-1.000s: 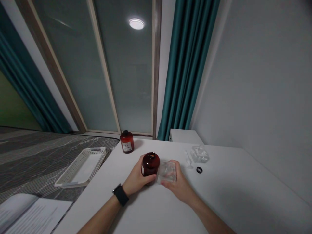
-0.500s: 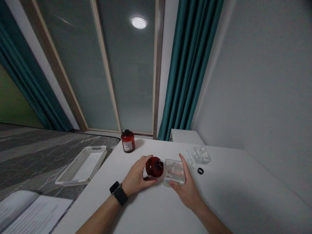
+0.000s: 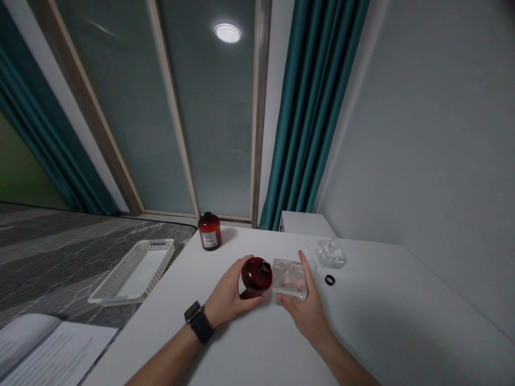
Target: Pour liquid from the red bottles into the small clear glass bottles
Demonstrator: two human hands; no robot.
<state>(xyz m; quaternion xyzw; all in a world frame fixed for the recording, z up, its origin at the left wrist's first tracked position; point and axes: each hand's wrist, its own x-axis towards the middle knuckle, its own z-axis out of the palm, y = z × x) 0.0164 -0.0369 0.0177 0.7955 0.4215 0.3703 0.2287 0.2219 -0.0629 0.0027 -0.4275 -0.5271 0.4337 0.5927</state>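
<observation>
A dark red-brown bottle (image 3: 256, 277) with a white label is gripped in my left hand (image 3: 228, 295); it leans to the right, its neck uncapped and turned toward the clear container. My right hand (image 3: 308, 308) holds that square clear container (image 3: 288, 279), thumb and fingers on its sides, just right of the bottle. A black ring (image 3: 330, 280) lies on the white table right of my right hand. Behind it sits a crumpled clear plastic bag (image 3: 330, 253). Whether liquid is passing from the bottle cannot be made out.
A second red-brown bottle (image 3: 210, 231) with a black top stands upright at the table's far left corner. Left of the white table (image 3: 249, 348) are a white perforated basket (image 3: 94, 295) and an open book (image 3: 76, 348). A white cabinet (image 3: 308, 224) stands behind the table.
The bottle in my left hand has shifted slightly right, closer to the clear container. My right hand keeps its hold on the container. The view has moved a little.
</observation>
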